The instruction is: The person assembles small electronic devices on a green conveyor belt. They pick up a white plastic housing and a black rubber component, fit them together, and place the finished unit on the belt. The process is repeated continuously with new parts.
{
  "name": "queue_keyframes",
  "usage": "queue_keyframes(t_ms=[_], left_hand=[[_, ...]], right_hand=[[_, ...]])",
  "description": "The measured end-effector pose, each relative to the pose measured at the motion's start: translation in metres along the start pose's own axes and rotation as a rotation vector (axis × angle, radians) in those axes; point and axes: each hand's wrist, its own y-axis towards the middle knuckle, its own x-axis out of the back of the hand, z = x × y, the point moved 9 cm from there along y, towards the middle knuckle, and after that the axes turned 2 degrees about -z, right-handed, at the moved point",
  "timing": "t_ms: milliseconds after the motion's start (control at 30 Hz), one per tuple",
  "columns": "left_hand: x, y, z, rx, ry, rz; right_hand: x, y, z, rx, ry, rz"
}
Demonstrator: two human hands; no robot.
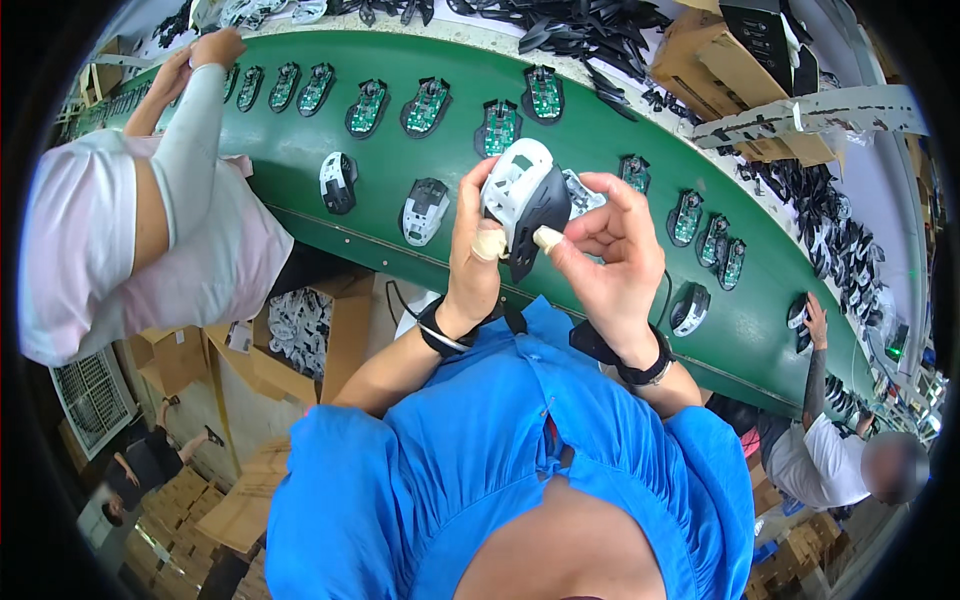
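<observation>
Above the green belt, my left hand is closed around a computer mouse shell, white on top with a black side. My right hand is at the shell's right, its fingers curled round a small light-grey plastic piece. That piece sits close against the shell; whether the two are joined I cannot tell. Both thumbs wear cream finger covers, and the right thumb is at the shell's black edge. Just beyond lies a mouse base with a green circuit board. A white-and-grey mouse shell rests left of my hands.
Several circuit-board mouse bases line the green belt. Black plastic parts are heaped along the far ledge, beside a cardboard box. Co-workers sit on the left and right. A box of grey parts stands at lower left.
</observation>
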Motion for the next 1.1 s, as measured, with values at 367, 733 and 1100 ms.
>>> queue_keyframes(t_ms=[367,733,1100], left_hand=[[0.017,0.001,0.002,-0.047,0.291,0.061],[0.007,-0.019,-0.012,0.015,0.258,0.25],[0.019,-0.016,0.033,0.203,0.518,0.401]], right_hand=[[-0.019,-0.011,-0.034,-0.273,0.11,0.187],[-0.024,0.005,-0.033,-0.422,0.453,0.547],[-0.012,-0.012,-0.108,-0.874,0.79,0.336]])
